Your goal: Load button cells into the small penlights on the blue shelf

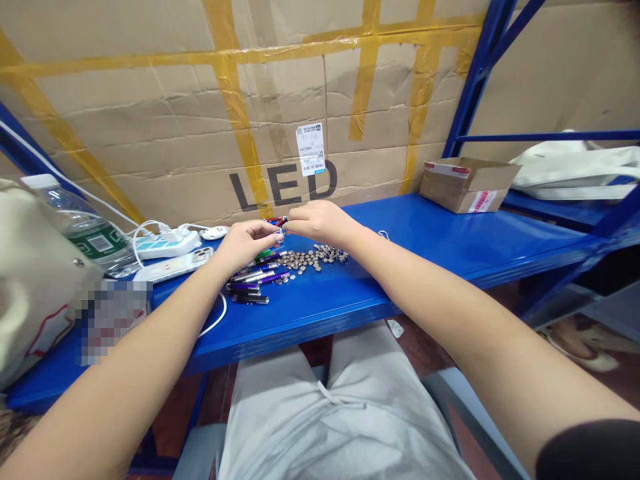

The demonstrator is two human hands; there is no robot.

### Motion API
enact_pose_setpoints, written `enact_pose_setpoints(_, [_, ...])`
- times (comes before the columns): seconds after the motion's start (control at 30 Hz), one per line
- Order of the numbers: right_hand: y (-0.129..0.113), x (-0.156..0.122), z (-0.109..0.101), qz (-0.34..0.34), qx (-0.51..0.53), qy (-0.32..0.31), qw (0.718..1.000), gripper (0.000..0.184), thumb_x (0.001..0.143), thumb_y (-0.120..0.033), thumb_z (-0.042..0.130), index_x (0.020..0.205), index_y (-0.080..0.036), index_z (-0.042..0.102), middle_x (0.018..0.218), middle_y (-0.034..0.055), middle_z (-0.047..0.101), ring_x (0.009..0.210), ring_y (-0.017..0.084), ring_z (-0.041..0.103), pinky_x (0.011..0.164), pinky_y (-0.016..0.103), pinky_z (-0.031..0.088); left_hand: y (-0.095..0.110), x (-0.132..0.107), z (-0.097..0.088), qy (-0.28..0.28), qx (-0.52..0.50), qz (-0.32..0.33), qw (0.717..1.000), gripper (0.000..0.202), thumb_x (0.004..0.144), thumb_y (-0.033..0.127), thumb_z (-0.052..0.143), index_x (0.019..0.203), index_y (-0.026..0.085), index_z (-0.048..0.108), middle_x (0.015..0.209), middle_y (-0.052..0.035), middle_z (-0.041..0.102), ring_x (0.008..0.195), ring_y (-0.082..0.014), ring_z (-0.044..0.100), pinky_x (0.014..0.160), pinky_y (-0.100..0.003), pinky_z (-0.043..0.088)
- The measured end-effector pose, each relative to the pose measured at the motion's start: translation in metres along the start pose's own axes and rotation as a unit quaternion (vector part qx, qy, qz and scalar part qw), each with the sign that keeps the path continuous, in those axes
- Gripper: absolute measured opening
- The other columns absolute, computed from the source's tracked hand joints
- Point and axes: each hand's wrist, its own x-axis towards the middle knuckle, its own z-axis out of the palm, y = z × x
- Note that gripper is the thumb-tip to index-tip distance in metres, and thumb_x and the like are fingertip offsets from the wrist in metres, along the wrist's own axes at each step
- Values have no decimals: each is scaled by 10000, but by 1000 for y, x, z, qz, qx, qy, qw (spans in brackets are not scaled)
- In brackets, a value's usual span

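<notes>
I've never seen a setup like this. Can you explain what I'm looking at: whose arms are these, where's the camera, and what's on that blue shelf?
There's no machine here. These are a person's own bare arms, seen from one camera worn on their head, looking forward and down. The left hand and right hand meet at the fingertips over something too small to make out. On the blue steel shelf below them lie a pile of button cells and a group of slim pen-shaped tubes. Further left are a white power strip and a water bottle; to the right is a small cardboard box.
</notes>
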Motion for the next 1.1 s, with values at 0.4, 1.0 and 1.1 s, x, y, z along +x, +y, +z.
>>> enact_pose_setpoints(0.4, [-7, -1, 2, 60, 239, -17, 969, 231, 925, -238, 449, 846, -158, 651, 809, 49, 638, 739, 138, 556, 674, 265, 401, -5, -2, -2, 1, 103, 110, 989, 289, 742, 401, 698, 924, 183, 751, 927, -64, 745, 845, -228, 672, 833, -344, 499])
enact_pose_setpoints(1.0, [58, -40, -9, 423, 190, -226, 856, 169, 780, -231, 641, 902, -151, 725, 941, 104, 717, 874, 225, 638, 774, 351, 472, -10, 3, -4, 35, 203, 110, 972, 299, 851, 376, 565, 1036, 175, 687, 1051, -73, 713, 948, -223, 650, 875, -327, 477])
enact_pose_setpoints(1.1, [72, -56, -6, 450, 151, -358, 804, 194, 757, -281, 667, 889, -161, 743, 905, 112, 721, 851, 253, 647, 753, 378, 489, -10, 3, -9, 45, 214, 105, 970, 310, 862, 371, 533, 1047, 168, 675, 1041, -78, 709, 936, -226, 647, 863, -338, 481])
